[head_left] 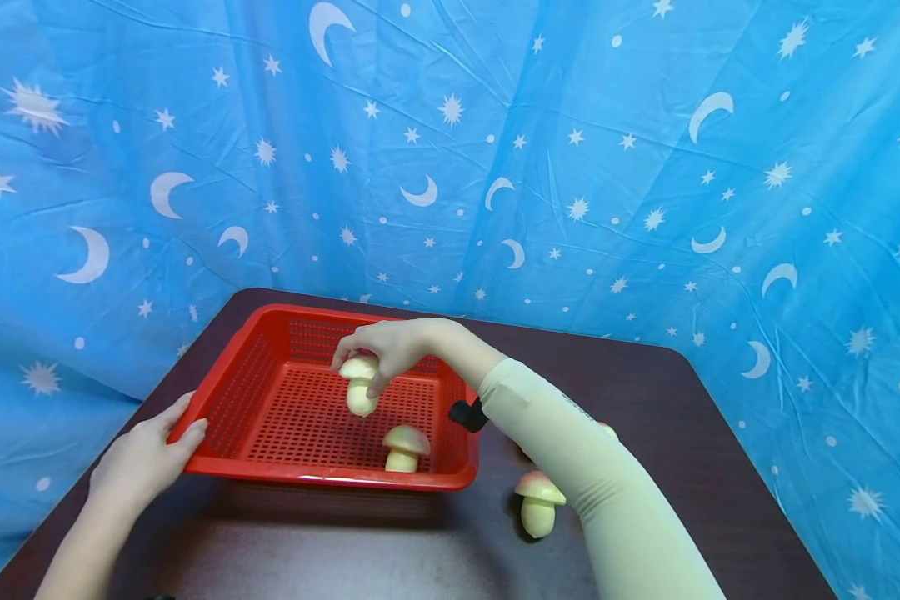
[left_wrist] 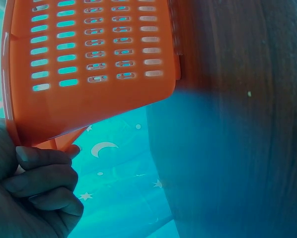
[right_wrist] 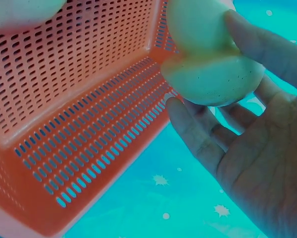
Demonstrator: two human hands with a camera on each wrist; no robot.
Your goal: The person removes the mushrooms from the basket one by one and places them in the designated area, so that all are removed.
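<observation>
Nearest you, the pale sleeve [head_left: 615,492] on your right arm reaches across the dark worktop [head_left: 307,558]. Just left of it a loose mushroom [head_left: 538,510] rests on the worktop, outside the basket, its pink-tinged cap at the far end of its stem. Your left hand [head_left: 138,462] has a firm grip on the near left part of the rim of the red basket [head_left: 322,475], thumb over the edge and fingers curled below.

Inside the basket, near its right front corner, sits a second mushroom [head_left: 406,446], cap uppermost. A small black piece [head_left: 467,416] shows just beside your right wrist. A pale rounded thing [head_left: 608,430] peeps out past your sleeve, too hidden to identify.

Farther in, your right hand [head_left: 393,343] is grasping the held mushroom [head_left: 361,387] between thumb and fingers, cap up and stem down, over the basket's perforated floor. At the back hangs the blue curtain [head_left: 450,167], printed with white moons and stars.
</observation>
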